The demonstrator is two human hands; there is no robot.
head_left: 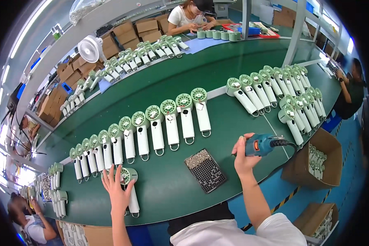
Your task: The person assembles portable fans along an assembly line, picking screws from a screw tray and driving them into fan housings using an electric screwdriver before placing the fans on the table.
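My right hand (242, 158) is wrapped round a teal electric screwdriver (261, 145) with an orange switch and a black cord, held above the right part of the bench. My left hand (118, 186), fingers spread, is over a white and green handheld fan (133, 201) near the front edge. The hand partly covers this fan; whether the fingers touch it I cannot tell. Between my hands lies a black screw tray (209, 178), with small screws heaped at its far end and others standing in its holes. Behind it runs a slanting row of similar handheld fans (155, 130).
More fans (254, 92) stand in groups at the right, with others (141, 55) along the far belt. Cardboard boxes (332, 153) of parts are on the floor at right. A person (188, 18) works across the green bench (168, 197); others sit at left and right.
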